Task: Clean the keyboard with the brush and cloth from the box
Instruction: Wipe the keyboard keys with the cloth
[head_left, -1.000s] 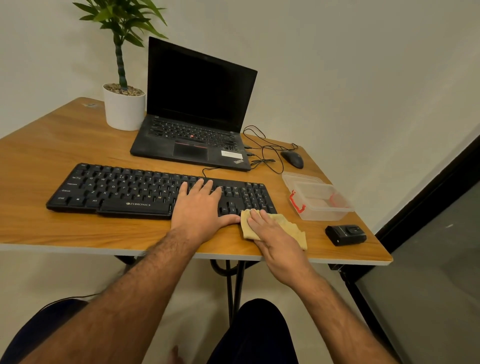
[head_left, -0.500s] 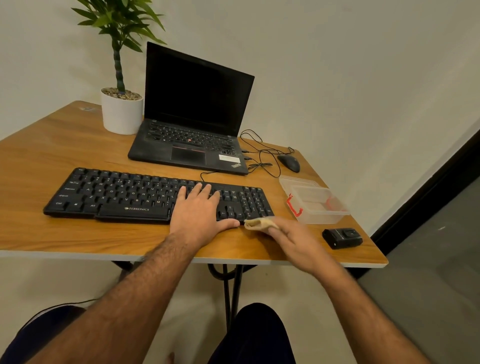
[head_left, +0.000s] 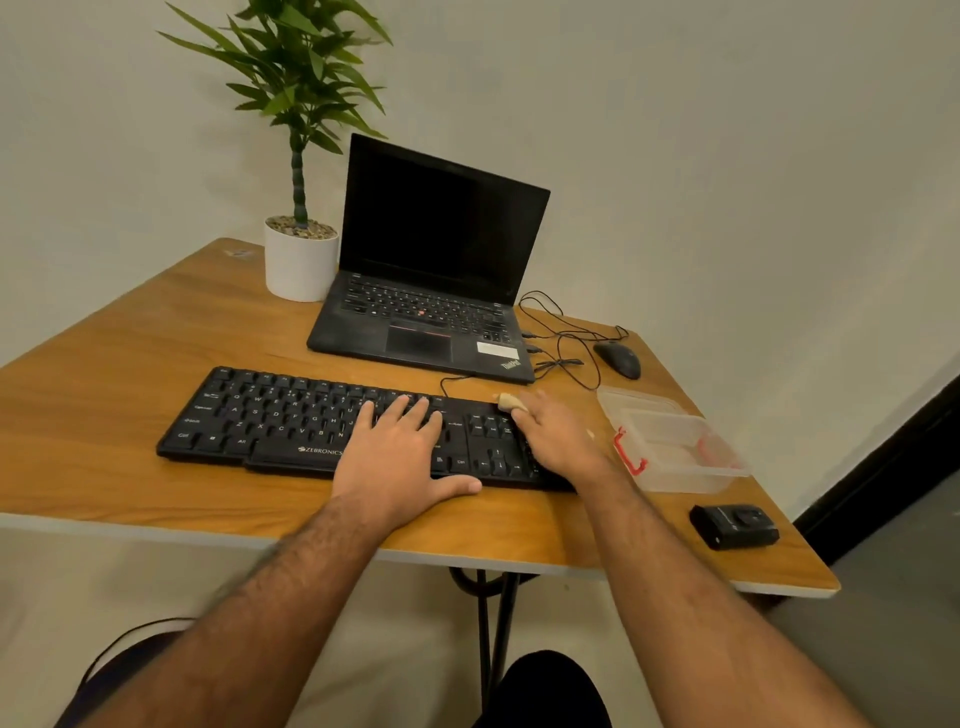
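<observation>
A black keyboard (head_left: 270, 415) lies across the front of the wooden table (head_left: 104, 395). My left hand (head_left: 402, 457) rests flat on its middle keys, fingers spread, thumb on the table in front. My right hand (head_left: 558, 434) lies over the keyboard's right end, closed on a bunched yellow cloth (head_left: 509, 402); only a small fold of it shows past my fingertips at the far right corner. The clear plastic box (head_left: 675, 452) with red clips stands open to the right. No brush is visible.
An open black laptop (head_left: 431, 291) sits behind the keyboard, a potted plant (head_left: 300, 249) to its left. A black mouse (head_left: 617, 359) with loose cables lies at the back right. A small black device (head_left: 733, 525) rests near the front right corner.
My right hand gathered the cloth from the table in front of the keyboard and moved it up onto the keyboard's right end. The left hand stayed put; the camera tilted.
</observation>
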